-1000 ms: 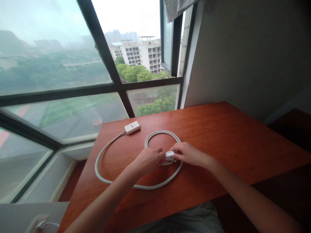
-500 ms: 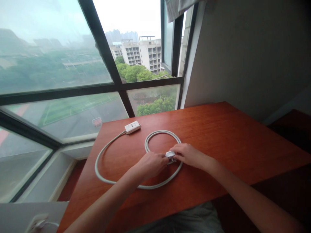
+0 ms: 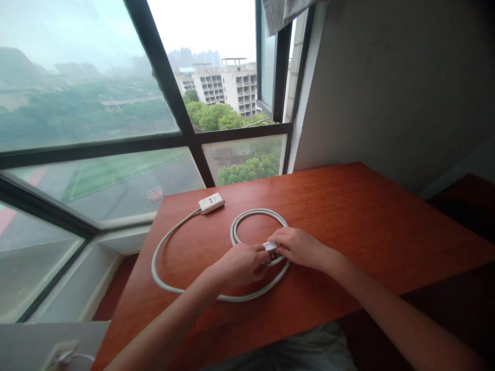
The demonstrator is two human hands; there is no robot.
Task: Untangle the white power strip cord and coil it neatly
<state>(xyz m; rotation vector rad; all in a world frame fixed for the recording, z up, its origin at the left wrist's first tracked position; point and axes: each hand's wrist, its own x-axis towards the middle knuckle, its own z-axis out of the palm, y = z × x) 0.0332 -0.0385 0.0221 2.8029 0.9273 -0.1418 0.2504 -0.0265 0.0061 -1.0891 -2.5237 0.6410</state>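
Note:
Over the coiled part of a white extension cord, my left hand and my right hand meet. Between their fingertips is a small white plug, pinched from both sides. Fingers cover part of it, and its underside is hard to make out. The cord lies in loops on the reddish-brown table and sweeps left in a wide arc. Its other end is a white socket block, lying face up near the window-side edge.
Windows with dark frames stand along the table's far and left sides. A grey wall rises behind the table on the right. At lower left, a wall outlet has a white plug and cable in it.
The white plug has tilted and turned slightly between my fingers, and my right fingers have shifted a little over it. The cord and socket block lie as before.

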